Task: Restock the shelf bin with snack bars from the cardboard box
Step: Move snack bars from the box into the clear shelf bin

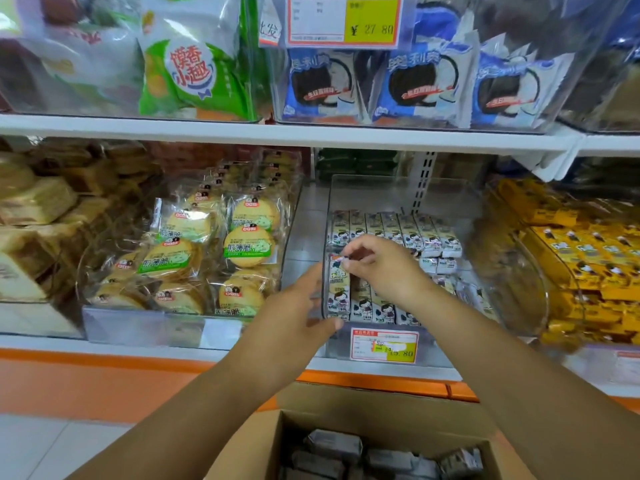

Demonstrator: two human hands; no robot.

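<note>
The single camera rides on my head, wide-angle, facing forward and down, close to the shelving (277, 133). The shelf bin (374, 195) sits just toward 3 o'clock of centre; the cardboard box (346, 400) lies at 6 o'clock, cropped by the bottom edge.

On the upper white shelf board (242, 131) a green-and-white snack bag (194, 71) stands on the left. Beside it, blue sandwich-cookie packs (415, 88) stand in a row behind clear plastic. Above them hangs a price tag (346, 20) whose yellow part reads ¥ 27.80. On the lower shelf, round biscuit packets (249, 244) with green labels are piled in a clear tray (138, 327). Pale cake packs (38, 202) lie at the far left and yellow-wrapped packs (588, 258) at the far right. Dark green packs (356, 164) sit at the back. An orange strip (104, 356) edges the shelf base above a pale tiled floor (52, 445).
</note>
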